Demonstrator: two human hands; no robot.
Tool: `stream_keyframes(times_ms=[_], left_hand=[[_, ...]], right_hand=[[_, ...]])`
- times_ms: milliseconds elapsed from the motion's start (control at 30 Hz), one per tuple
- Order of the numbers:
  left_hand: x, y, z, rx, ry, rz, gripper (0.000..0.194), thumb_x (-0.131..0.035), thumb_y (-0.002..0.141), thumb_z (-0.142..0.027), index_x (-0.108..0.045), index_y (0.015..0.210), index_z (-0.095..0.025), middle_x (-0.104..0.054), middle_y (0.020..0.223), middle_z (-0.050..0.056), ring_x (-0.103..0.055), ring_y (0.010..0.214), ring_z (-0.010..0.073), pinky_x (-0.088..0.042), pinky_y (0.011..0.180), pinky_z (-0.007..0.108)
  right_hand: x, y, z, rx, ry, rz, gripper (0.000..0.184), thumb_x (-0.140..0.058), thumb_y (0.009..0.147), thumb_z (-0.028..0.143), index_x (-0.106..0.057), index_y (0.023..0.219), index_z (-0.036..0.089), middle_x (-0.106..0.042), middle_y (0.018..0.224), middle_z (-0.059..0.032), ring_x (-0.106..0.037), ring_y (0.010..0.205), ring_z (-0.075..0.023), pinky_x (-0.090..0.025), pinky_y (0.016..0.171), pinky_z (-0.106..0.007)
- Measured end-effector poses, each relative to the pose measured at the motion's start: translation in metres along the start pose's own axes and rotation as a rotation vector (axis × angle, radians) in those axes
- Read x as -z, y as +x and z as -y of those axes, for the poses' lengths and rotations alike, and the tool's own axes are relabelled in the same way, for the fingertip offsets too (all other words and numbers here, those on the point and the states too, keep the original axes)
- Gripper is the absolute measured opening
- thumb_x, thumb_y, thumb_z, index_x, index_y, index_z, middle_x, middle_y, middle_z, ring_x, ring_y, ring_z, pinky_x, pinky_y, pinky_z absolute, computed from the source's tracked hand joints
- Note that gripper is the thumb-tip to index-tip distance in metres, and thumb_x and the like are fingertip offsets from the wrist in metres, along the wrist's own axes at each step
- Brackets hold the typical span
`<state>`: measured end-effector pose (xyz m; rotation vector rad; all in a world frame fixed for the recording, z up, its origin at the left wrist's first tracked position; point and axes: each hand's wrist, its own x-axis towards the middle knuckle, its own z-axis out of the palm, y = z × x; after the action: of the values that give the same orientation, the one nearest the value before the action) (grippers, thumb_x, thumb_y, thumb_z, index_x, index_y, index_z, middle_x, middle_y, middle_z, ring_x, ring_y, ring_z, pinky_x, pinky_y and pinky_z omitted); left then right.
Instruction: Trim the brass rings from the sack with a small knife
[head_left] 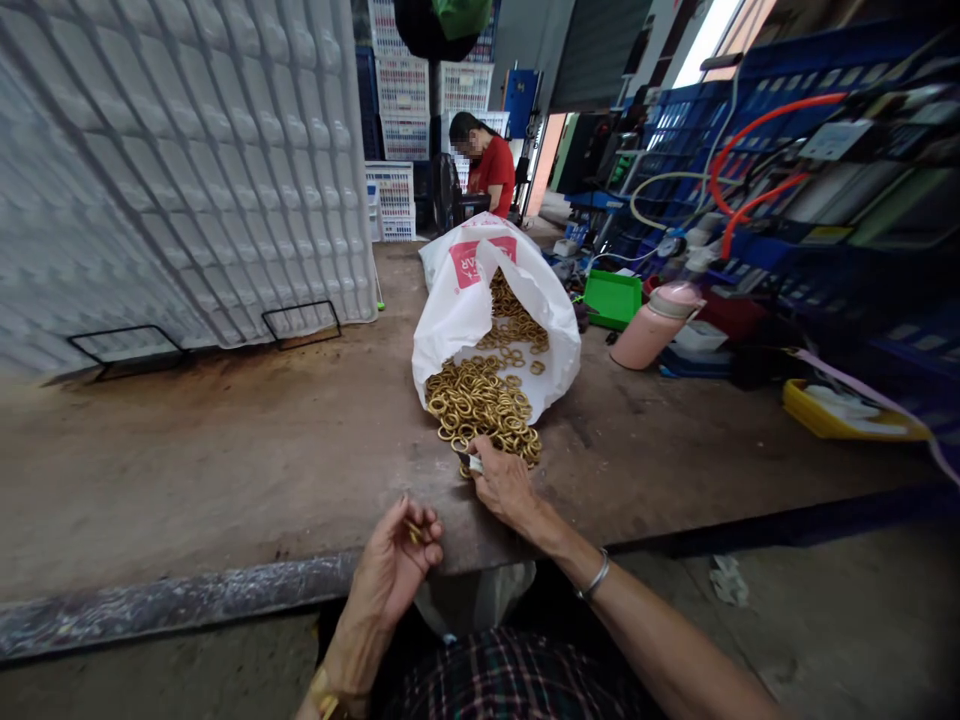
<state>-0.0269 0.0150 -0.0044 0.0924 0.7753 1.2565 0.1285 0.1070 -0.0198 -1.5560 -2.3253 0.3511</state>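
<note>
A white plastic bag (pixel 457 310) lies open on the worn workbench (pixel 247 460), spilling a heap of brass rings (pixel 484 405) toward me. My right hand (pixel 504 482) reaches to the near edge of the heap, fingers closed around a small dark tool with a light tip. My left hand (pixel 397 562) is curled at the bench's front edge, pinching a brass ring (pixel 414 532) between thumb and fingers. A metal bangle sits on my right wrist.
A large white grid panel (pixel 187 160) leans at the back left. A pink bottle (pixel 656 325), green tray (pixel 613 298) and yellow tray (pixel 832 415) sit right, under blue racks with hoses. A person in red (pixel 491 165) works behind the bag.
</note>
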Motion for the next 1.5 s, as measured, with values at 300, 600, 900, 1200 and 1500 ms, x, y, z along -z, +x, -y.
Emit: stream_keyframes(times_ms=[300, 600, 900, 1200, 1500], left_hand=[[0.001, 0.006, 0.008, -0.295, 0.441, -0.119, 0.035, -0.066, 0.069, -0.043, -0.051, 0.086, -0.017, -0.054, 0.063, -0.004, -0.05, 0.05, 0.0079, -0.038, 0.035, 0.015], [0.005, 0.008, 0.007, -0.427, 0.734, -0.226, 0.034, -0.059, 0.072, -0.049, -0.055, 0.078, -0.016, -0.047, 0.049, -0.007, -0.039, 0.038, 0.0047, -0.032, 0.035, 0.014], [0.001, 0.002, 0.004, -0.357, 0.751, -0.191, 0.033, -0.06, 0.071, -0.048, -0.055, 0.077, -0.016, -0.048, 0.054, -0.006, -0.041, 0.039, 0.0048, -0.032, 0.035, 0.014], [0.005, 0.004, 0.006, -0.274, 0.646, -0.063, 0.032, -0.056, 0.075, -0.049, -0.051, 0.079, -0.017, -0.049, 0.059, -0.005, -0.039, 0.04, 0.0042, -0.03, 0.034, 0.014], [0.003, -0.001, 0.007, -0.266, 0.527, -0.018, 0.031, -0.061, 0.072, -0.046, -0.05, 0.073, -0.016, -0.048, 0.059, -0.006, -0.037, 0.04, 0.0033, -0.028, 0.035, 0.015]], right_hand=[[0.004, -0.01, 0.033, 0.295, 0.254, 0.105, 0.021, -0.048, 0.074, 0.012, -0.054, 0.093, 0.019, -0.063, 0.075, -0.0017, -0.056, 0.066, -0.0139, -0.032, 0.059, -0.022], [0.0, -0.007, 0.044, 0.007, 0.766, 0.226, 0.021, -0.042, 0.085, 0.03, -0.051, 0.071, 0.017, -0.048, 0.056, 0.0046, -0.043, 0.053, -0.009, -0.033, 0.053, -0.02], [-0.006, -0.006, 0.048, -0.094, 0.881, 0.277, 0.025, -0.045, 0.079, 0.027, -0.044, 0.057, 0.017, -0.041, 0.049, 0.0065, -0.036, 0.048, -0.0064, -0.027, 0.046, -0.018], [-0.007, -0.008, 0.047, -0.011, 0.851, 0.243, 0.025, -0.043, 0.081, 0.028, -0.045, 0.059, 0.017, -0.046, 0.05, 0.0061, -0.04, 0.05, -0.0073, -0.029, 0.049, -0.019], [-0.002, -0.009, 0.05, -0.023, 0.916, 0.262, 0.025, -0.042, 0.083, 0.027, -0.047, 0.06, 0.016, -0.05, 0.052, 0.0045, -0.044, 0.051, -0.0079, -0.033, 0.053, -0.02]])
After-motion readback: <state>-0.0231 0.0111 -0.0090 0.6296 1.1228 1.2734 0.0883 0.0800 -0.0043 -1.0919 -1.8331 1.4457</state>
